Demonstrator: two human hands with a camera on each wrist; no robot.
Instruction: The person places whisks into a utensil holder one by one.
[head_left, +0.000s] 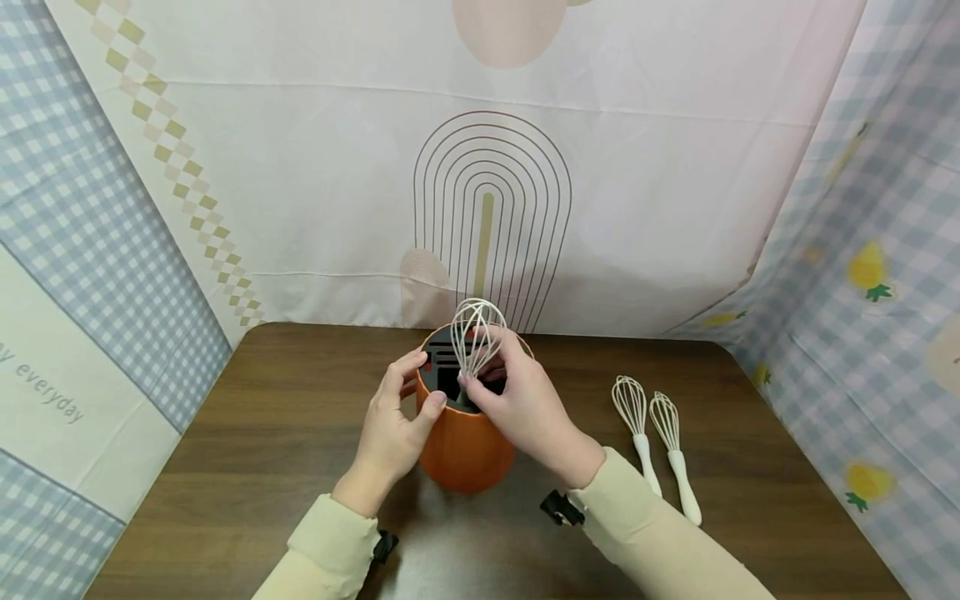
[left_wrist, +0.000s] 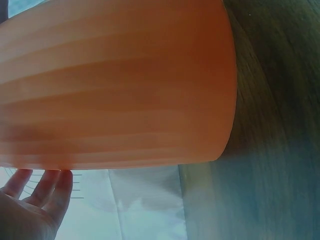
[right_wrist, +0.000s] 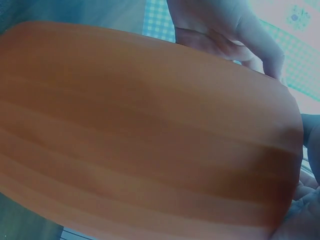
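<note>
An orange utensil holder point(head_left: 467, 454) with a black slotted insert point(head_left: 447, 354) stands on the table. My left hand point(head_left: 396, 421) grips it at the upper left, thumb at the near rim and fingers round the side; the left wrist view shows several fingertips point(left_wrist: 62, 187) against its wall. Over the opening, my right hand point(head_left: 528, 400) pinches a whisk point(head_left: 474, 333) low on its pale wires. The whisk points wires up, its handle down inside the holder and mostly hidden. In the right wrist view the holder's wall point(right_wrist: 150, 130) hides most of the right hand.
Two more white whisks lie side by side on the table to the right, a left one point(head_left: 632, 408) and a right one point(head_left: 670, 429), both near my right forearm. Behind the wooden table point(head_left: 300, 392) hangs a patterned cloth point(head_left: 322, 183).
</note>
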